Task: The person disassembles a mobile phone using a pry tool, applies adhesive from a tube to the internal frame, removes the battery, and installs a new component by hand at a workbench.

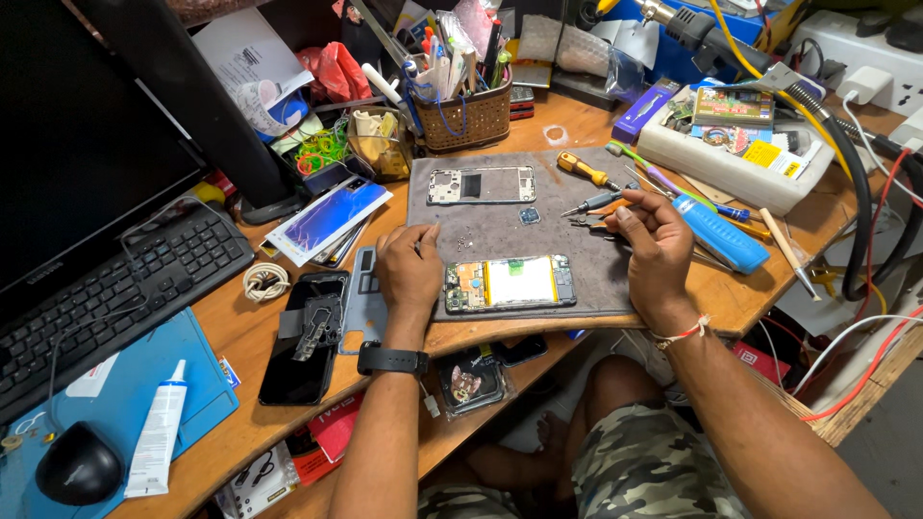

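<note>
Opened phone: the phone (510, 284) lies flat with its back off at the near edge of the grey mat (500, 226), long side running left to right; a pale yellow-white battery fills its middle, with dark circuit parts at both ends.
Left hand: the left hand (409, 269) rests knuckles up on the mat's left edge, just beside the phone's left end, fingers curled loosely; whether it pinches anything I cannot tell.
Right hand: the right hand (657, 245) sits at the mat's right edge, fingers bent over the tweezers (588, 220), seemingly gripping them.
Frame: a grey phone frame (482, 185) lies at the far side of the mat, well apart from the phone.
Tools: an orange-handled screwdriver (583, 170) lies far right on the mat.
Tabletop: the wooden tabletop (245, 332) carries a keyboard (125, 279) at the left.
</note>
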